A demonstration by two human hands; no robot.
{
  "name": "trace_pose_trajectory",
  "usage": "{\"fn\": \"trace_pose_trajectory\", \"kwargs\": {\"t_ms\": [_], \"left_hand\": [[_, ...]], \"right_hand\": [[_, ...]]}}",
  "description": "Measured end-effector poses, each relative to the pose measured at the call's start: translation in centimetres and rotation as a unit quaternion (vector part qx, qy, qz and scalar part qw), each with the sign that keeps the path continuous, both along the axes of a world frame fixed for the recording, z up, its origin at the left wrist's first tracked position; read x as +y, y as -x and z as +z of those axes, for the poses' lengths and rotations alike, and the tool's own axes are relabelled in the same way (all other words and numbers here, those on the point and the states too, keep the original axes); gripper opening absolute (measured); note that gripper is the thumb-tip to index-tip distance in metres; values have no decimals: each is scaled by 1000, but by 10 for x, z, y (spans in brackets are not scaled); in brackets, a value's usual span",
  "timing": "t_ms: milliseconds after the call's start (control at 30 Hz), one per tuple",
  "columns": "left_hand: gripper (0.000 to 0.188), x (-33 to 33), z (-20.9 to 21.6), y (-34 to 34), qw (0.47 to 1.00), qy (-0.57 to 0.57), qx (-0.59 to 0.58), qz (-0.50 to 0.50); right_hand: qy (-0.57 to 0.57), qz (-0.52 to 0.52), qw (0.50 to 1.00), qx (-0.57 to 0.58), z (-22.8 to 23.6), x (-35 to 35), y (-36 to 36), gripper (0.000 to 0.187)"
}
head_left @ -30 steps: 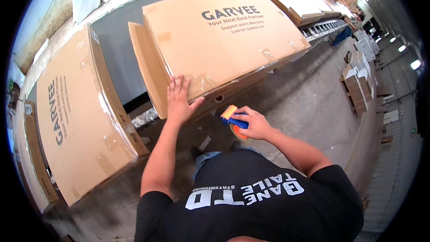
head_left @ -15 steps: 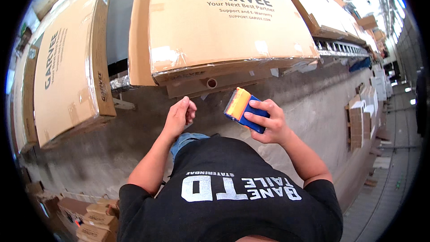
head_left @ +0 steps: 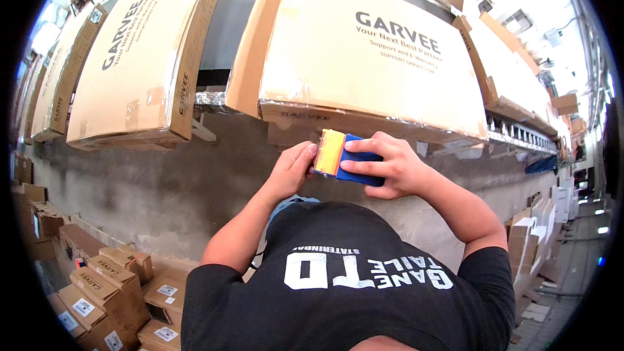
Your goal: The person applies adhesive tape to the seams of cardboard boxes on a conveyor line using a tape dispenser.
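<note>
My right hand (head_left: 391, 168) grips a blue and yellow packing tape dispenser (head_left: 333, 153) by its blue body, fingers wrapped over the top. At the dispenser's yellow front end, my left hand (head_left: 290, 170) is closed in a pinch against the edge; whatever its fingertips hold is too small to make out. Both hands are in front of my body, just below the near edge of a large brown carton (head_left: 364, 71). Shiny clear tape shows along that carton's near edge. A cardboard flap (head_left: 252, 52) stands out from its left side.
The carton lies on a grey conveyor (head_left: 242, 19), with roller track (head_left: 523, 138) showing on the right. More large cartons (head_left: 133, 84) lie to the left. Smaller boxes (head_left: 107, 286) are stacked at the lower left, and flattened cardboard (head_left: 525, 244) stands at the right.
My left hand has moved right and up to the dispenser's front end. The dispenser has shifted slightly left and tilted less. The view has turned, so the cartons appear further right.
</note>
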State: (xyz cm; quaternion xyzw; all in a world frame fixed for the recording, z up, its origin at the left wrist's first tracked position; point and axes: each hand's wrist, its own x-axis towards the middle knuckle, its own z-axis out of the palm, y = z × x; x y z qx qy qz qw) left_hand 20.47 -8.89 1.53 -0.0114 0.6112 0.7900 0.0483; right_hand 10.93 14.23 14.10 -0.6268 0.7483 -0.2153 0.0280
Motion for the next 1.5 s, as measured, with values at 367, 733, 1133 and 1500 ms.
{"fn": "trace_pose_trajectory", "kwargs": {"t_ms": [367,733,1133,1500], "left_hand": [[28,-96,-45,59,763,540,238,265],[32,-93,-83,79,667,643,120,356],[44,-59,-77,76,665,621,-110,400],[77,6,-119,196,607,480,-415,478]], "right_hand": [[-231,-10,966,119,4,-47,50,60],[-315,-48,930,182,-32,-118,49,40],[-394,-136,887,199,-31,109,74,35],[-277,-57,928,241,-55,154,80,22]]}}
